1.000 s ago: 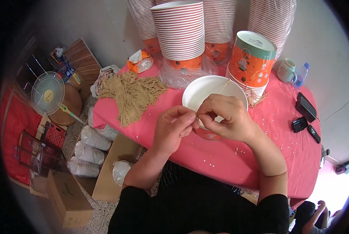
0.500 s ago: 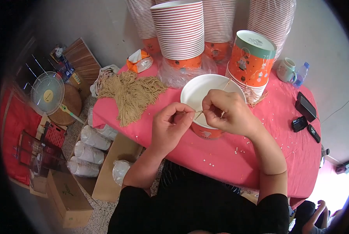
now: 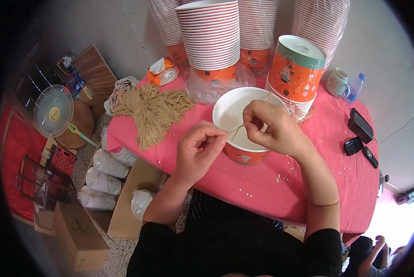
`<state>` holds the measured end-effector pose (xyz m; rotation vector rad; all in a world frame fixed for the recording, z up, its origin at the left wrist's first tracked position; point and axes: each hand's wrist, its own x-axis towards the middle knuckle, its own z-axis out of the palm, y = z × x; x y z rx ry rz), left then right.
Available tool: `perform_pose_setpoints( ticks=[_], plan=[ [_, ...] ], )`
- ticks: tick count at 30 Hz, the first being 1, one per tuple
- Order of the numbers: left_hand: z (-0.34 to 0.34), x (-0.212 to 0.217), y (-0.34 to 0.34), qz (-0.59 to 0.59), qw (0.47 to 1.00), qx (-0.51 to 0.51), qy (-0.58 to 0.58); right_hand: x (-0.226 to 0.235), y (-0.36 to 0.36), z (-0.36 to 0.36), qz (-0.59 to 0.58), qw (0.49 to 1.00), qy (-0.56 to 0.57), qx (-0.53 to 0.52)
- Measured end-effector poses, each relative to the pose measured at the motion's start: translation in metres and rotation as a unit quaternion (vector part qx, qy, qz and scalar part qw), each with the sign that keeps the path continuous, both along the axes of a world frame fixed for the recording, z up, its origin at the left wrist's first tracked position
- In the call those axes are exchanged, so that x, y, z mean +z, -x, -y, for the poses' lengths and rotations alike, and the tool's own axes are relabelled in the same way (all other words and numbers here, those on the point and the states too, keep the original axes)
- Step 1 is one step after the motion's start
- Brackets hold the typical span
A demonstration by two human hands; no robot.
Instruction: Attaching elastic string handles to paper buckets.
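Over the near rim of a white-lined orange paper bucket (image 3: 245,156), a thin tan string (image 3: 237,129) runs between my two hands. My left hand (image 3: 198,152) pinches one end between thumb and forefinger. With its fingers curled, my right hand (image 3: 276,127) grips the string a short way to the right. Another piece of the string shows above my right hand, against the bucket's inside. The bucket stands upright on the pink tablecloth (image 3: 207,175). A loose heap of tan strings (image 3: 154,113) lies on the cloth to the left.
Tall nested bucket stacks (image 3: 209,41) stand at the back, some in clear plastic. An upside-down orange bucket (image 3: 295,69) tops a stack behind the right hand. A mug (image 3: 337,83), a bottle (image 3: 355,87) and black devices (image 3: 360,124) sit rightward. White bits dot the cloth.
My hands have drawn slightly apart, and more of the string shows between them. The fingers of both hands remain pinched. The whole view has shifted slightly.
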<state>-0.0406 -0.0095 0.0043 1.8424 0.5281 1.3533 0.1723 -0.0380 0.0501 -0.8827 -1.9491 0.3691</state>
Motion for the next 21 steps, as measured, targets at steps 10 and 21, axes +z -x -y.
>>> perform_pose_setpoints(
  ticks=[10,21],
  plan=[
    [0.005,0.022,-0.014,-0.072,0.996,0.018,-0.055,0.004,0.003,0.008,0.025,1.000,-0.001,0.017],
    [0.001,0.014,-0.007,-0.018,0.988,-0.089,0.126,0.008,-0.006,0.003,0.052,0.998,0.013,0.044]
  ],
)
